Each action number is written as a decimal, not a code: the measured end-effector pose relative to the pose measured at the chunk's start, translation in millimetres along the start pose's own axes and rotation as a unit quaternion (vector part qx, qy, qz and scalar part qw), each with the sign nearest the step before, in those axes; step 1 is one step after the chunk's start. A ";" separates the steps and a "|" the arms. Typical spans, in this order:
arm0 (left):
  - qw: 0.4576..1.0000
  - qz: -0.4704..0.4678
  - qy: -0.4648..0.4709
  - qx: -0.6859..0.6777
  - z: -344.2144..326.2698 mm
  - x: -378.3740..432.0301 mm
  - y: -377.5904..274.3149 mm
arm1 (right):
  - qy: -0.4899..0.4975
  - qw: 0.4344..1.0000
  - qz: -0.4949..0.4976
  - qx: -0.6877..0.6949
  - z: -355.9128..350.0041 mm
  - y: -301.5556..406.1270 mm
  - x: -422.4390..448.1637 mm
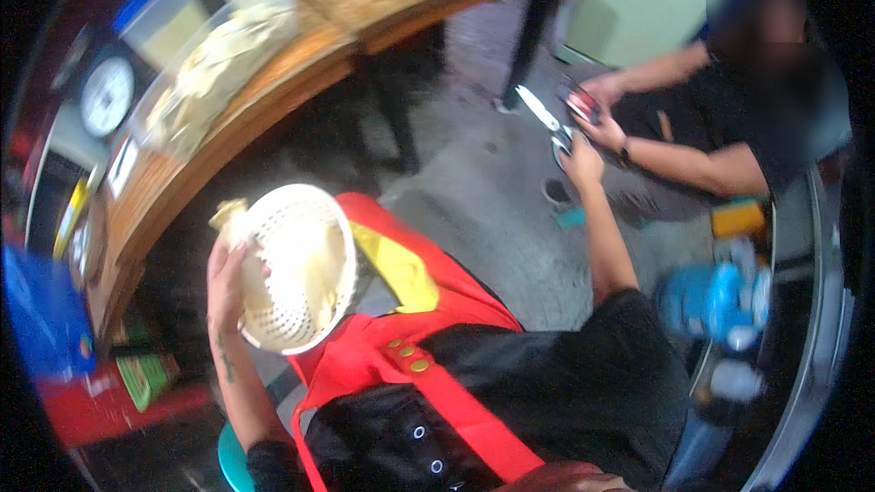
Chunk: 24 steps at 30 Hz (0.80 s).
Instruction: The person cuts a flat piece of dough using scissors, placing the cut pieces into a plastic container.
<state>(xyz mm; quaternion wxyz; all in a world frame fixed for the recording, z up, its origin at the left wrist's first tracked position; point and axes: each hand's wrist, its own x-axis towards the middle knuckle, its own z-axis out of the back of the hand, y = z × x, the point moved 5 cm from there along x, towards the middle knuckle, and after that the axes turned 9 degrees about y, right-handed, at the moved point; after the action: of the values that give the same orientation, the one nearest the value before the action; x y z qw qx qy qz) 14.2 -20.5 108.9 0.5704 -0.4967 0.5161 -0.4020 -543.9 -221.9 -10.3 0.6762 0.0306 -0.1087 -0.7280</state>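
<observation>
My left hand (225, 280) grips the rim of a white perforated plastic basket (347, 246), tilted so that its inside faces me. Pale, limp pieces (256, 287) lie inside, partly washed out by glare; I cannot tell what they are. By my fingers, a yellowish bunched end (231, 214) sticks out past the rim. Out to the right, my right hand (584, 162) holds a pair of scissors (540, 108) by the handles, blades pointing away from me. A red and yellow apron (472, 403) covers my front and lap.
A co-worker (724, 123) sits at the right, both hands on a phone (581, 104), close to the scissors. A curved-looking wooden table (328, 61) bears a clear bag of pale material (212, 75) and a round dial (107, 97). A blue water jug (704, 301) stands at right.
</observation>
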 end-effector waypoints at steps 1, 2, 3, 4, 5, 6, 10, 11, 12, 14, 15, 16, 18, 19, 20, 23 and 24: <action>0.999 0.015 -0.031 0.016 -2.7 0.5 -8.5 | 0.007 1.000 0.009 0.023 -2.4 8.0 0.0; 1.000 0.002 -0.012 0.019 -2.7 3.3 -15.5 | 0.012 0.998 0.006 0.069 3.6 34.1 -5.1; 1.000 -0.011 0.012 0.027 -1.1 9.9 -25.8 | -0.010 0.983 0.064 0.170 9.3 53.8 -10.9; 0.998 -0.031 0.046 0.038 6.1 19.0 -34.6 | 0.004 0.954 0.105 0.282 13.3 77.3 -16.8; 0.994 -0.048 0.085 0.051 11.6 27.6 -46.2 | 0.003 0.943 0.150 0.297 24.8 105.3 -19.2; 0.993 -0.046 0.082 0.069 10.7 29.3 -67.7 | 0.086 0.909 0.142 0.381 28.8 131.5 -20.1; 0.992 -0.070 0.050 0.094 26.7 42.8 -141.8 | 0.300 0.753 0.203 0.549 83.2 250.2 -43.9; 0.989 -0.083 0.049 0.111 35.6 46.2 -155.8 | 0.308 0.747 0.217 0.548 93.0 274.0 -46.9; 0.989 -0.078 0.034 0.125 45.2 49.5 -167.6 | 0.346 0.719 0.250 0.548 103.2 301.5 -49.3; 0.985 -0.069 0.045 0.148 59.8 67.8 -187.9 | 0.394 0.681 0.294 0.543 120.6 340.8 -48.1; 0.979 -0.071 0.070 0.177 64.6 84.0 -195.8 | 0.411 0.670 0.306 0.537 127.1 358.0 -44.6; 0.980 -0.050 0.070 0.182 69.0 93.8 -199.9 | 0.425 0.676 0.311 0.516 134.2 375.9 -45.1; 0.980 -0.031 0.064 0.184 78.4 110.3 -204.1 | 0.453 0.693 0.314 0.465 132.4 407.5 -38.9; 0.980 -0.044 0.066 0.181 81.0 114.9 -207.9 | 0.465 0.698 0.313 0.446 130.4 421.3 -38.0; 0.980 -0.057 0.069 0.178 83.9 118.1 -210.3 | 0.465 0.696 0.320 0.443 131.2 433.9 -37.6; 0.985 -0.073 0.108 0.111 92.1 122.7 -209.7 | 0.498 0.693 0.329 0.405 126.9 465.0 -38.2; 0.985 -0.077 0.121 0.098 90.9 124.3 -208.8 | 0.497 0.705 0.320 0.393 124.5 470.9 -36.3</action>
<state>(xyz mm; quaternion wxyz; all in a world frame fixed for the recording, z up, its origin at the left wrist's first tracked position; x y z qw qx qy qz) 133.2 -165.7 288.0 0.5172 -0.4247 0.4994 -0.5502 -104.2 -200.5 201.3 0.7514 0.6141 -0.0364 -0.2386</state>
